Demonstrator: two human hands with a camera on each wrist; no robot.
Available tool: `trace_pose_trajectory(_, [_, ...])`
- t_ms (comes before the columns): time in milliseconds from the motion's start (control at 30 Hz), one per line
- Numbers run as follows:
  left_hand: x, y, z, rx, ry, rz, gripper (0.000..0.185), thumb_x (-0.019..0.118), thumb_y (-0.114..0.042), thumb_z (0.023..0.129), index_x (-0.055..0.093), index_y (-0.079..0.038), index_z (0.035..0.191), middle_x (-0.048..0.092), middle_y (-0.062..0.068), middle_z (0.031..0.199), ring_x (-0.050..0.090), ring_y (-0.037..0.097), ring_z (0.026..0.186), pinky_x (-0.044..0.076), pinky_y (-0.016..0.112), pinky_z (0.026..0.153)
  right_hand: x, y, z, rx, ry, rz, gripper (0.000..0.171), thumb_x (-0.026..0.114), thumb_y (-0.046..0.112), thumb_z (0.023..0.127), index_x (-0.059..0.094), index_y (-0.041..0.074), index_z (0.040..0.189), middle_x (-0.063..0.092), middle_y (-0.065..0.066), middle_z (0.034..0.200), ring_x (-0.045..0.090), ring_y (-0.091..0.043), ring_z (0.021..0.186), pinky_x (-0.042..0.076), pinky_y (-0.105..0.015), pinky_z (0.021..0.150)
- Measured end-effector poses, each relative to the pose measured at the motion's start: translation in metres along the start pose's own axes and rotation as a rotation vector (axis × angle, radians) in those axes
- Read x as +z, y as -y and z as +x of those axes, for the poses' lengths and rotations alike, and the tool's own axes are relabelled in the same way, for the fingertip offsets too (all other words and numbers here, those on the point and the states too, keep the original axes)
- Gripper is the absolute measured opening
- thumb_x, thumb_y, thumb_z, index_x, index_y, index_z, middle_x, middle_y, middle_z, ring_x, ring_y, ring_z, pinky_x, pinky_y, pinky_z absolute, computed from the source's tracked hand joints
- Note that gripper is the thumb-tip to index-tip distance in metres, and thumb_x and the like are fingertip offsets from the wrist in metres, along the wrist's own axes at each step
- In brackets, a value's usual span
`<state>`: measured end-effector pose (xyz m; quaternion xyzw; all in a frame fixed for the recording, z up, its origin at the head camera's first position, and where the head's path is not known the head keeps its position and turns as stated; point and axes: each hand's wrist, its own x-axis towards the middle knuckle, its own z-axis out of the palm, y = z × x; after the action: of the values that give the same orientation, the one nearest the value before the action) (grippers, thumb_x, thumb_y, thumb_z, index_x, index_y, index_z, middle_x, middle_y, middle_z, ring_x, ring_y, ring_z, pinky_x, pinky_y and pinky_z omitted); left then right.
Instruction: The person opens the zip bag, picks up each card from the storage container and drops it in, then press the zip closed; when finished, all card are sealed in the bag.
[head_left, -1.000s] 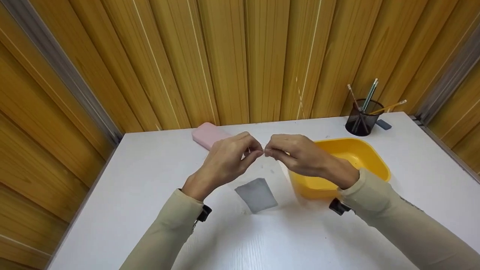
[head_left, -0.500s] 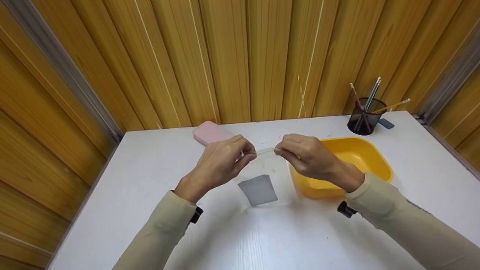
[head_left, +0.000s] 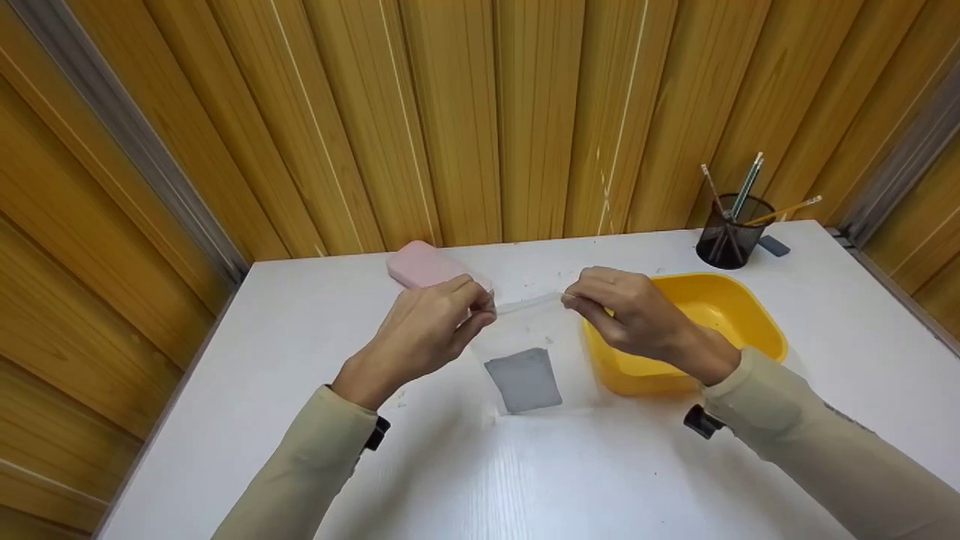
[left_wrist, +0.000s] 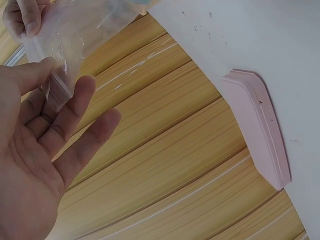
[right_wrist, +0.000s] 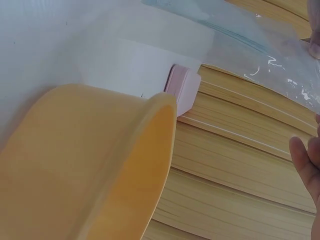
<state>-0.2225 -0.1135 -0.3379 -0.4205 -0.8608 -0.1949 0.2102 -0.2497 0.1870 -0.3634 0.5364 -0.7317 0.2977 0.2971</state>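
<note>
A clear plastic zip bag (head_left: 529, 330) hangs between both hands over the white table, with a flat grey square (head_left: 525, 381) showing in its lower part. My left hand (head_left: 427, 326) pinches one upper corner of the bag between thumb and fingers; in the left wrist view the bag's corner (left_wrist: 61, 90) lies against the fingers. Opposite it, my right hand (head_left: 626, 311) pinches the other end of the bag's top edge. In the right wrist view the bag (right_wrist: 250, 45) stretches out sideways, and only part of that hand shows at the right edge.
A yellow plastic bin (head_left: 645, 386) stands under and beside the right hand. Behind the left hand lies a pink case (head_left: 427, 264). Toward the back right stand a black mesh cup (head_left: 724, 244) with several pencils and a small dark block (head_left: 774, 245). A wood-patterned wall (head_left: 465, 127) rises behind the table.
The hands have moved apart from nearly touching, left hand leftward and right hand rightward, so the bag's top edge is now stretched out between them. The grey square has shifted slightly right.
</note>
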Motion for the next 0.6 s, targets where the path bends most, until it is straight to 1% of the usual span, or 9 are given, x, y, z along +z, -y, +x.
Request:
trace_pose_trajectory(67, [0.000,0.002,-0.002,-0.010,0.000,0.002,0.007,0.078,-0.010,0.098,0.072,-0.008,0.101,0.072,0.001,0.091,0.069,0.014,0.074,0.057,0.031,0.060,0.000,-0.001,-0.001,0.001,-0.007,-0.003,0.021,0.076,-0.016,0.086,0.072,0.003,0.096,0.064,-0.003,0.080,0.053,-0.015,0.067,0.047,-0.021,0.060])
trace_pose_trajectory(133, [-0.001,0.003,-0.005,-0.018,0.001,0.011,0.007,0.078,-0.011,0.098,0.072,-0.008,0.101,0.072,0.001,0.091,0.069,0.014,0.074,0.057,0.031,0.059,0.001,-0.002,-0.003,0.011,-0.006,-0.007,0.018,0.075,-0.013,0.088,0.072,0.003,0.095,0.064,-0.004,0.080,0.052,-0.015,0.067,0.046,-0.021,0.059])
trace_pose_trajectory(233, [-0.003,0.004,-0.008,-0.037,0.013,0.025,0.008,0.077,-0.012,0.099,0.073,-0.007,0.102,0.072,0.001,0.091,0.068,0.014,0.074,0.057,0.032,0.060,0.001,-0.003,-0.006,0.017,-0.015,-0.014,0.017,0.074,-0.013,0.089,0.072,0.002,0.095,0.066,-0.004,0.081,0.052,-0.015,0.067,0.047,-0.021,0.060])
trace_pose_trajectory(467, [-0.004,0.006,-0.013,-0.079,0.051,0.039,0.009,0.077,-0.013,0.099,0.072,-0.006,0.103,0.070,0.001,0.090,0.064,0.014,0.071,0.058,0.031,0.061,0.000,-0.003,-0.011,0.021,-0.028,-0.021,0.022,0.074,-0.019,0.085,0.073,0.000,0.096,0.070,-0.006,0.084,0.054,-0.016,0.068,0.049,-0.020,0.061])
trace_pose_trajectory(600, [-0.004,0.007,-0.015,-0.088,0.059,0.049,0.009,0.076,-0.015,0.100,0.072,-0.007,0.102,0.069,0.000,0.089,0.061,0.013,0.069,0.055,0.031,0.059,0.000,-0.003,-0.013,0.027,-0.031,-0.032,0.021,0.074,-0.018,0.086,0.073,0.000,0.096,0.069,-0.006,0.084,0.053,-0.016,0.068,0.049,-0.022,0.059])
